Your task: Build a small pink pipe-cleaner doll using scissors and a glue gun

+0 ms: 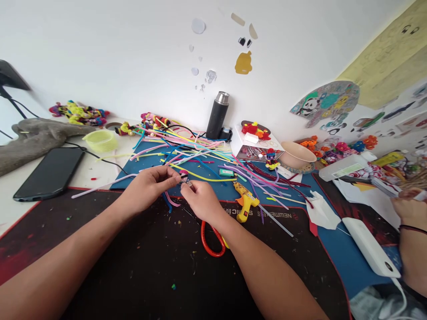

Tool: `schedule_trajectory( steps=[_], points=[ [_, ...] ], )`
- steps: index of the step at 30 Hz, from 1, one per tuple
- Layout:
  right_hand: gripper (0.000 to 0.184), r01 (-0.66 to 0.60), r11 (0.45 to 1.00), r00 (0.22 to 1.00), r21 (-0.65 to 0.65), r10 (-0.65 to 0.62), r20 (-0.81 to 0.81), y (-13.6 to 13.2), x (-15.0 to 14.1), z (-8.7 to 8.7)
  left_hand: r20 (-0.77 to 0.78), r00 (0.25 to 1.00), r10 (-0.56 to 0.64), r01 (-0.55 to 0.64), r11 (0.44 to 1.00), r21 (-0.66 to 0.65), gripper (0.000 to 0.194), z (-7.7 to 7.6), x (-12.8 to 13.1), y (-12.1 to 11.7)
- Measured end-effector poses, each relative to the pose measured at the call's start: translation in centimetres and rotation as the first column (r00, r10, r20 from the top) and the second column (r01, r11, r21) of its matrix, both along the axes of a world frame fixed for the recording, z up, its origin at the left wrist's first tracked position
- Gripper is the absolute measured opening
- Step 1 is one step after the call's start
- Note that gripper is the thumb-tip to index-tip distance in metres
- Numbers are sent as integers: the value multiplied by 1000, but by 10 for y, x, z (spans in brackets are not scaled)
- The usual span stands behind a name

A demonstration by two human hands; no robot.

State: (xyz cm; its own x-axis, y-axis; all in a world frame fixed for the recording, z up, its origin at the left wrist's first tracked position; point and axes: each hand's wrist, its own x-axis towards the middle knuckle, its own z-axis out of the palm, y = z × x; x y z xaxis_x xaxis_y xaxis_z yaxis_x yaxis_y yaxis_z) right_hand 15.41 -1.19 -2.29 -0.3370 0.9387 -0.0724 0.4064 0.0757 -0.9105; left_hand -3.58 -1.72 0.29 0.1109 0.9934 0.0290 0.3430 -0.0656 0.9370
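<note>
Above the dark mat [143,266], my two hands almost meet. My left hand [150,186] is closed in a pinch on a small pink-and-black piece [183,173], too small to name its kind. Thumb and bent fingers of my right hand [202,200] close right beside it, where a bit of something greyish shows; what it is stays unclear. Below the right wrist lies a red loop handle [213,242] with a little yellow next to it, its other end covered. Blue and pink pipe cleaners [168,201] lie just under the hands.
Many coloured pipe cleaners [190,153] spread behind the hands. To the right are a yellow glue gun [246,202], a white device [370,246] and another person's hand [410,206]. A phone [50,173] lies left; a black thermos [218,116] stands by the wall.
</note>
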Motion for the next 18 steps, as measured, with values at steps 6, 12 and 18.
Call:
schedule_trajectory(
  steps=[6,12,18],
  points=[
    [40,15,1000,1000,-18,-15,-3,0,0,1,-5,1000,-12,12,1000,-5,57,-1,0,0],
    [41,13,999,1000,-42,-13,0,1,0,1,-12,1000,-15,15,1000,0,56,0,0,0],
    [41,-2,999,1000,-34,2,-8,1,-1,1,-4,1000,-18,18,1000,-10,51,-2,0,1]
  ],
)
